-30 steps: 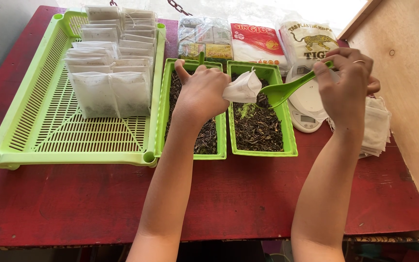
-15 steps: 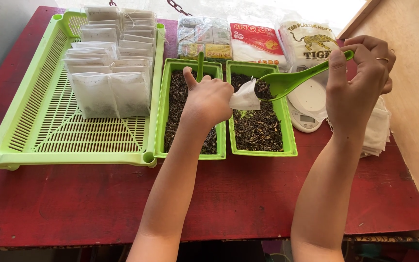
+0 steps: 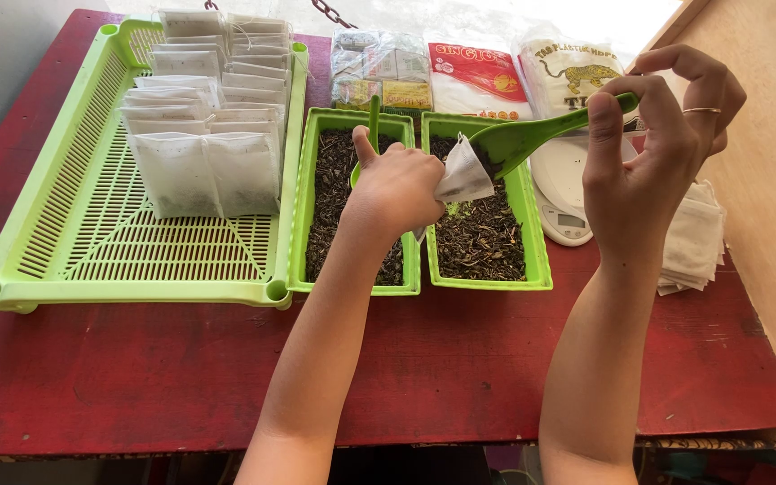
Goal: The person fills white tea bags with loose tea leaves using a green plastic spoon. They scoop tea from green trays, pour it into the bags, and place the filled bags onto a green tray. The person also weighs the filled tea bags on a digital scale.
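Small white filter bag: held above the right-hand green tub, mouth turned toward the scoop. Thin, limp paper-like fabric, near weightless by the look of it; likely to crumple or tear if squeezed, so a light pinch at the rim seems right, keeping the mouth open. My left hand is closed around its lower edge, fingers curled tight.

Green plastic scoop: stiff, light, bowl at the bag's opening. My right hand pinches the handle end between thumb and fingertips, raised high. Loose dark leaf in it would spill easily if tipped fast.

Outward: second green tub of dark leaf with another green handle standing in it, a white scale just right of the tubs, a stack of empty bags beyond, a slotted green tray with filled bags, all on a red table.
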